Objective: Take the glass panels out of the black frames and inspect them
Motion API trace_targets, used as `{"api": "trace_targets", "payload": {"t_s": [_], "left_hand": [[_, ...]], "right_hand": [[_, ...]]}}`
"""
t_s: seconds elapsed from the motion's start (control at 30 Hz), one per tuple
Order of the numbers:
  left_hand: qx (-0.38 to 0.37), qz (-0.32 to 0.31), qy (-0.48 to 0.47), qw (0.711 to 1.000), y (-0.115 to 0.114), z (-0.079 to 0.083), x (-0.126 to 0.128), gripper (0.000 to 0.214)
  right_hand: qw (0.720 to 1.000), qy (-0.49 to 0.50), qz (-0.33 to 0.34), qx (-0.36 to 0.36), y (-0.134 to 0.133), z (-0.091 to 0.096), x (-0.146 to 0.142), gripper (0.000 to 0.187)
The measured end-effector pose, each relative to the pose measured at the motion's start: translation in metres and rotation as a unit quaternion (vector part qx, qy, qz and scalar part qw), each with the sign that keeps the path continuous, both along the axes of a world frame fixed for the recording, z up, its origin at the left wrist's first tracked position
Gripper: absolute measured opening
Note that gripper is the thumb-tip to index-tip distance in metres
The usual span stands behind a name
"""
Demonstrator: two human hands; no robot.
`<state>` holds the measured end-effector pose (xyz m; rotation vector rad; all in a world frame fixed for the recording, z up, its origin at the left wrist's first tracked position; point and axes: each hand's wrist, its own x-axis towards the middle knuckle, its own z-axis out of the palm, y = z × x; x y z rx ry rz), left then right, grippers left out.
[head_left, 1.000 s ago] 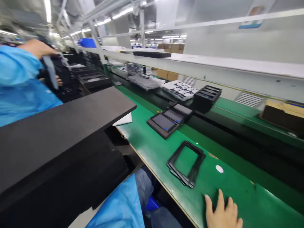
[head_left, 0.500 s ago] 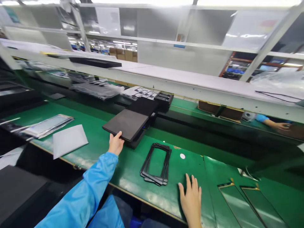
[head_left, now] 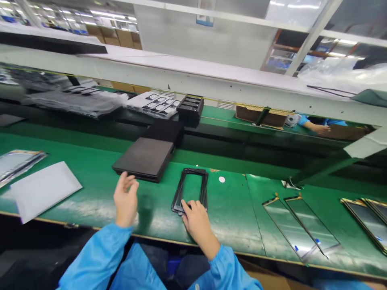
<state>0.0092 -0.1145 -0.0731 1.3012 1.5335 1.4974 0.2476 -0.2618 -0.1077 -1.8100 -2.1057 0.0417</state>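
Note:
My left hand [head_left: 126,199] is raised just in front of the near edge of a stack of flat black trays [head_left: 143,157]. Its fingers are loosely bent and apart, with nothing in them. My right hand [head_left: 198,221] reaches over the near end of a small pile of black rectangular frames [head_left: 204,189]. The fingers of that hand are spread and touch the pile's near edge. The frames lie slightly fanned, one on another, on the green bench [head_left: 229,217].
A white sheet or pouch [head_left: 46,189] lies at the left, beside wrapped flat panels [head_left: 16,165]. Glass panels with thin dark borders [head_left: 290,225] lie at the right. Behind are a black compartment box [head_left: 190,108] and a long shelf [head_left: 211,82]. A co-worker's hand [head_left: 320,129] shows beyond.
My left hand has let go of the upper black tray, which now sits squarely on the stack. My right hand has moved left from the bare bench onto the frames. The view has turned right.

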Motion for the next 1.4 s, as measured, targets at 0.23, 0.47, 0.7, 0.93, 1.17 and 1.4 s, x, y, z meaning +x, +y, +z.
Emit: {"api": "trace_targets", "payload": {"t_s": [0.23, 0.47, 0.7, 0.93, 1.17, 1.4], "left_hand": [[-0.025, -0.357, 0.178, 0.917, 0.003, -0.011, 0.119, 0.032], [-0.045, -0.451, 0.302, 0.839, 0.008, -0.014, 0.259, 0.029], [-0.081, -0.46, 0.317, 0.825, 0.014, -0.013, 0.279, 0.035], [-0.144, -0.458, 0.238, 0.844, 0.016, -0.006, 0.28, 0.032], [-0.208, -0.488, 0.067, 0.845, 0.011, 0.026, 0.26, 0.036], [-0.215, -0.504, -0.081, 0.833, -0.037, 0.058, 0.2, 0.063]], "right_hand": [[0.998, -0.022, -0.051, -0.011, -0.048, -0.013, 0.052, 0.046], [0.995, -0.032, -0.095, -0.015, -0.092, 0.009, 0.108, 0.044], [0.901, -0.026, -0.432, -0.02, -0.158, 0.006, 0.24, 0.063], [0.916, 0.009, -0.4, -0.036, -0.24, -0.03, 0.201, 0.072], [0.91, 0.07, -0.404, 0.058, -0.235, 0.004, 0.21, 0.044], [0.857, 0.185, -0.441, 0.192, -0.216, 0.065, 0.178, 0.045]]}}
